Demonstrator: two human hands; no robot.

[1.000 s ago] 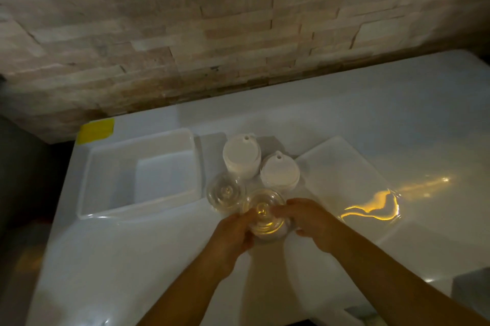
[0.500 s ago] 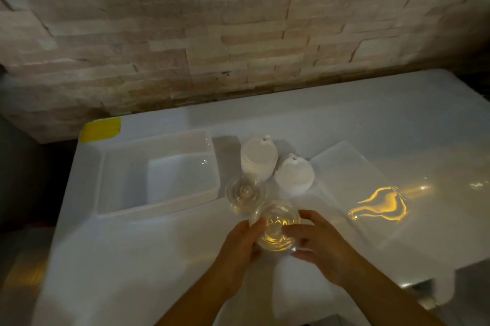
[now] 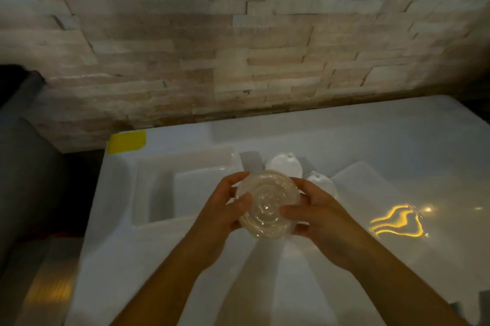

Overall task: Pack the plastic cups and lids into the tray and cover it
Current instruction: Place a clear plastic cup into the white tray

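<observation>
A dim view looks down on a white table set against a stone-brick wall. Both bare hands hold a stack of clear plastic cups, lifted off the table above its middle, with the ringed round end turned toward the camera. The left hand curls around the stack's left side, thumb pressed on the near face and fingers wrapped behind; the right hand mirrors it on the right side, its thumb pressed on the face as well. The stack hangs just beside the right rim of the tray, a white rectangular tray that sits toward the table's left edge and appears to hold nothing yet. Behind the hands, two white stacks of lids stand on the table near its centre, partly hidden by the cups and the right hand. To their right a flat translucent tray cover lies on the table, apart from the tray. A yellow tape strip marks the table's far left corner. Judging from this, packing has barely begun: no cups or lids are in the tray, and covering it comes last.
</observation>
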